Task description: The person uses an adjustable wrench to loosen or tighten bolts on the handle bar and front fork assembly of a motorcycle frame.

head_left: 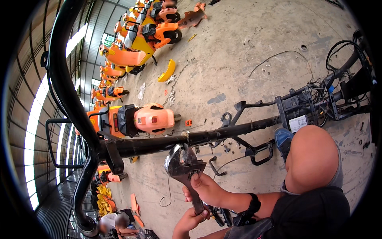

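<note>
Remote, on head cam; clock = picture face. Both hands I'm following grasp one tool: adjustable wrench (pixel 187 172), just below pic. centre, toward 6 o'c. R hand (pixel 205 190) (w/ black wristband (pixel 254 203)) grips upper handle, thumb up by the adjuster. L hand (pixel 190 223) is wrapped round the handle's butt end, approx. 7 o'c from R. Neither is free.

Key relation: stripped black scooter frame (pixel 159 145) lies betw. 11 & 12 o'c from hands. Its main tube (pixel 238 128) runs approx. 9 to 3 o'c, 3 o'c end a touch higher. Wrench long axis 5 to 11 o'c, i.e. steeply across the tube. Jaws stand parted at tube's lower edge; contact or slight gap, can't tell. R hand nearer tube, L farther.

Surr.: black module w/ wiring (pixel 294 106) on frame, 3 o'c; blue shoe (pixel 283 139) just beside it. Orange scooter (pixel 153 119) at 9 o'c, beyond tube. Yellow body panel (pixel 167 71) on concrete floor (pixel 227 47), 11 o'c. Co-worker (pixel 113 221) bent low, 7 o'c.
</note>
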A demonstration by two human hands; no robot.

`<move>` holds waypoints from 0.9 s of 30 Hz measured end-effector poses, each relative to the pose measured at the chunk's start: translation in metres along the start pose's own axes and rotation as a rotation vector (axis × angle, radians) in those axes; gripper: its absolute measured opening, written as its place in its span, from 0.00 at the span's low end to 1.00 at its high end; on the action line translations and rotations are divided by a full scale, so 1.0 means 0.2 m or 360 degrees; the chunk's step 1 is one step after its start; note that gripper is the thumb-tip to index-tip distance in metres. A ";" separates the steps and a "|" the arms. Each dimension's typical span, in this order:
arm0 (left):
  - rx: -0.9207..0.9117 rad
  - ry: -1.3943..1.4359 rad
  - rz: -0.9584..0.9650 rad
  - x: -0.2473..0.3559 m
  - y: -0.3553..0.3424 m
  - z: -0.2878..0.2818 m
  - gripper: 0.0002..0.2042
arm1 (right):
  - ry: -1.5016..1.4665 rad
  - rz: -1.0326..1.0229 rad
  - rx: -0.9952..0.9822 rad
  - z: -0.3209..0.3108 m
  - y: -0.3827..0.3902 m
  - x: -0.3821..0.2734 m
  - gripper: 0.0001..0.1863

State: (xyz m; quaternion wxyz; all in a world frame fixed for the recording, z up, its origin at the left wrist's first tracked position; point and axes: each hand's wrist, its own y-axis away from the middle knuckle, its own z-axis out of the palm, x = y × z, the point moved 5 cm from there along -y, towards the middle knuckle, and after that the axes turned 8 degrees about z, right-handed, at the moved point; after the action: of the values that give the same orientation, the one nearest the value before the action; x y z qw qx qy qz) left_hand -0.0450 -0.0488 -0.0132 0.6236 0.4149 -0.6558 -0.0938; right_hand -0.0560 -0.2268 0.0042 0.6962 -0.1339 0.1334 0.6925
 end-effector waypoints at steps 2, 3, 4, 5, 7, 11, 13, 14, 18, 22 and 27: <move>-0.0016 -0.0008 0.0010 0.02 0.00 0.00 0.08 | 0.0014 -0.0057 -0.0039 0.00 -0.01 0.00 0.37; -0.0031 -0.0014 0.0022 0.03 0.00 0.01 0.08 | 0.0014 -0.0057 -0.0040 -0.01 -0.01 0.00 0.37; -0.0031 -0.0015 0.0022 0.04 0.00 0.01 0.08 | -0.0007 -0.0023 -0.0055 -0.01 -0.02 0.00 0.38; -0.0059 -0.0024 0.0032 0.04 -0.01 0.02 0.08 | -0.0028 0.0019 -0.0075 -0.01 -0.02 0.01 0.38; -0.0081 -0.0029 0.0042 0.04 -0.01 0.03 0.08 | -0.0044 0.0090 -0.0065 -0.02 -0.04 -0.01 0.38; -0.0045 -0.0149 0.0169 0.07 -0.01 0.02 0.11 | -0.0057 0.0110 -0.0058 -0.03 -0.05 0.00 0.39; 0.0019 -0.0099 0.0190 0.06 0.00 0.00 0.12 | -0.0066 0.0089 -0.0046 -0.01 -0.06 -0.01 0.38; 0.0061 -0.0133 0.0165 0.04 0.00 -0.03 0.13 | -0.0080 0.0077 -0.0036 -0.01 -0.06 -0.01 0.38; 0.0172 -0.0115 0.0160 0.05 0.00 -0.07 0.13 | -0.0101 0.0047 -0.0118 -0.02 -0.09 0.02 0.38; 0.0430 -0.0063 0.0202 0.07 0.03 -0.14 0.12 | -0.0022 -0.0105 -0.0146 0.00 -0.12 0.05 0.37; 0.0788 0.0016 0.0491 0.06 0.03 -0.24 0.10 | 0.0086 -0.0334 -0.0136 0.00 -0.17 0.04 0.36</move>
State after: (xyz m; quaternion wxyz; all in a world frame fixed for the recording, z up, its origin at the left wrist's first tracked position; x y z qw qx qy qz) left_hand -0.0036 -0.0338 0.0099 0.5136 0.4504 -0.7109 0.1670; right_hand -0.0222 -0.2196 0.0020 0.7547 -0.1953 0.1077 0.6170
